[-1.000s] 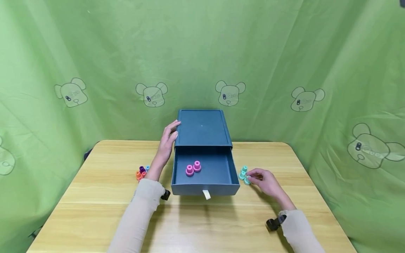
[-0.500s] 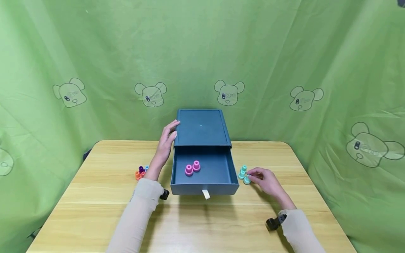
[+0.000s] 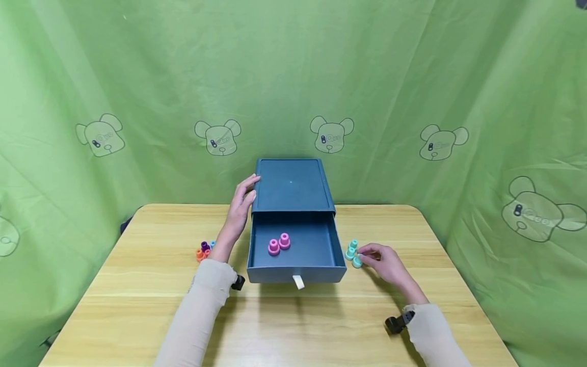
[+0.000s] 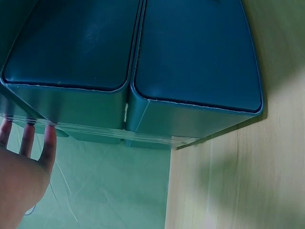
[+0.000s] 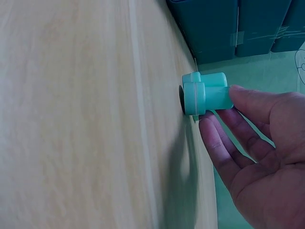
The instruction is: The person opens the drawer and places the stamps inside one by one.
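Note:
A blue drawer cabinet [image 3: 295,186] stands on the table, its top drawer [image 3: 318,275] pulled out. Against the cabinet's left side rests my left hand [image 3: 238,209], fingers fairly straight; the left wrist view shows fingertips [image 4: 49,138] touching the wall. Two pink stepped pegs [image 3: 279,244] stand inside the drawer, towards its left. To the drawer's right, several teal pegs [image 3: 351,253] stand close together on the table. My right hand [image 3: 385,264] pinches the nearest teal peg [image 5: 217,97] between thumb and fingers, its base at the tabletop. Part of that peg is hidden.
Left of the cabinet, partly behind my left forearm, several orange, purple and blue pegs [image 3: 204,251] sit on the wooden table [image 3: 298,326]. A white pull tab [image 3: 298,282] hangs on the drawer front. Green curtains [image 3: 275,76] surround the table's back and sides.
Both hands hold nearly the same pose. The view has shifted very slightly, and the pegs and drawer stay where they were.

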Demonstrator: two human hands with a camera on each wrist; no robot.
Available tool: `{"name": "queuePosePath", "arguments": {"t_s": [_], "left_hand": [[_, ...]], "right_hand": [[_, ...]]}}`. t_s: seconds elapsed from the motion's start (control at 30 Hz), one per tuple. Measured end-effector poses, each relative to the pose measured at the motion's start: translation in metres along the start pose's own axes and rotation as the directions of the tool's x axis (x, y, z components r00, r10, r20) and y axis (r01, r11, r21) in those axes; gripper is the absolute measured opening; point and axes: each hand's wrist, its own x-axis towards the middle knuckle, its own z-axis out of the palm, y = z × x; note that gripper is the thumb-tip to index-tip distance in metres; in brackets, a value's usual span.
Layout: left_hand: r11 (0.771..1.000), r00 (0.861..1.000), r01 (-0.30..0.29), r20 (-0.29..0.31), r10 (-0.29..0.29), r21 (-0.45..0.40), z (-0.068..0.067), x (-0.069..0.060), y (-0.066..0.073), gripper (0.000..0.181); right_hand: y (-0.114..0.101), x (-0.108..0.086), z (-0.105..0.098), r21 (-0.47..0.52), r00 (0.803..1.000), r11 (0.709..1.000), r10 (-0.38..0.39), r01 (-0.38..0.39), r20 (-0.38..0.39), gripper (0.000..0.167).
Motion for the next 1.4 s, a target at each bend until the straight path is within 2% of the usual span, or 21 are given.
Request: {"name": "queuePosePath", "arguments": {"t_s": [0.1, 0.33, 0.57, 0.8, 1.23, 1.4], "left_hand": [[1.000, 1.000, 0.006, 0.006, -0.006, 0.000, 0.000, -0.001, 0.005, 0.048], [1.000, 1.000, 0.013, 0.027, -0.013, -0.006, 0.001, -0.009, 0.038, 0.050], [1.000, 0.999, 0.004, 0.032, -0.004, -0.005, 0.001, -0.009, 0.039, 0.049], [1.000, 1.000, 0.007, 0.026, -0.006, -0.018, 0.001, -0.009, 0.038, 0.050], [1.000, 1.000, 0.007, 0.027, -0.007, -0.019, 0.001, -0.010, 0.040, 0.049], [1.000, 0.999, 0.013, 0.030, -0.013, -0.016, 0.001, -0.009, 0.039, 0.049]], "right_hand": [[-0.001, 0.000, 0.000, 0.005, 1.000, 1.000, -0.001, 0.001, -0.003, 0.021], [-0.001, 0.000, 0.000, 0.000, 1.000, 1.000, -0.006, 0.006, -0.006, 0.021], [-0.004, -0.001, -0.003, 0.006, 1.000, 1.000, -0.002, 0.002, -0.004, 0.022], [-0.016, -0.006, -0.012, 0.034, 1.000, 0.999, -0.010, 0.010, -0.008, 0.027], [-0.056, -0.015, -0.032, 0.033, 0.991, 0.994, -0.098, 0.102, -0.092, 0.028], [-0.075, -0.019, -0.043, 0.074, 0.985, 0.988, -0.129, 0.138, -0.112, 0.028]]}}
